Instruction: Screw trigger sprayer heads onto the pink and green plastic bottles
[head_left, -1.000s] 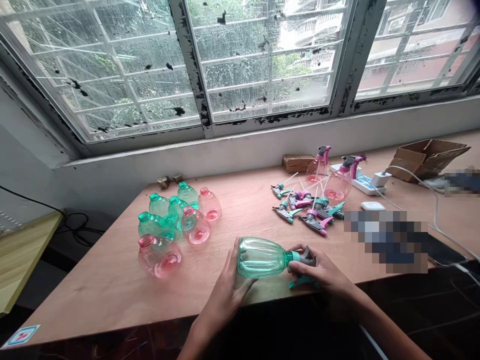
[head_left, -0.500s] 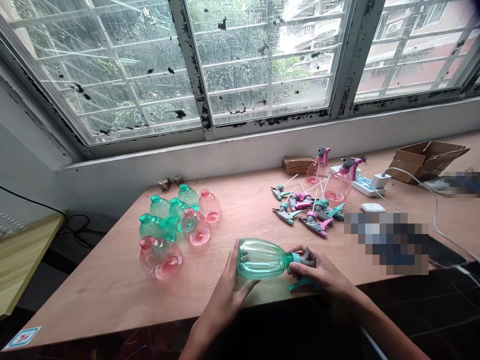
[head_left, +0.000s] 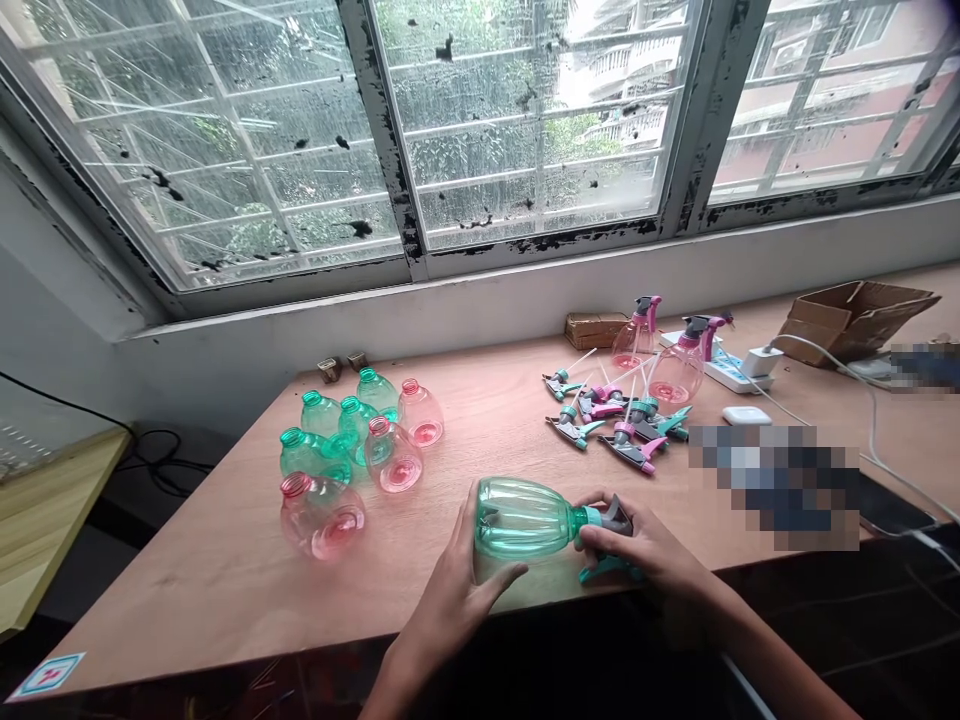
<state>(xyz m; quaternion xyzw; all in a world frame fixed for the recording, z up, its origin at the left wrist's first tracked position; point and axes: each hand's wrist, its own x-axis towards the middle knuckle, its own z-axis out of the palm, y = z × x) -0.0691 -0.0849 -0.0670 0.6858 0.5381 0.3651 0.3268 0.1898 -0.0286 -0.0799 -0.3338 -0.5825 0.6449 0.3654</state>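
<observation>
Left hand [head_left: 450, 590] thumb sits farther off the green bottle [head_left: 523, 517] than a second ago, fingers open against its base, right hand [head_left: 637, 540] fingers gripping the spray head [head_left: 616, 514], bottle sideways over worktop [head_left: 202, 580] front edge, probably right-supported mostly.

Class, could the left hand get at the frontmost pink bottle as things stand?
Probably yes: bare tabletop separates the left hand from the frontmost pink bottle, though the hand is against the held green bottle.
</observation>
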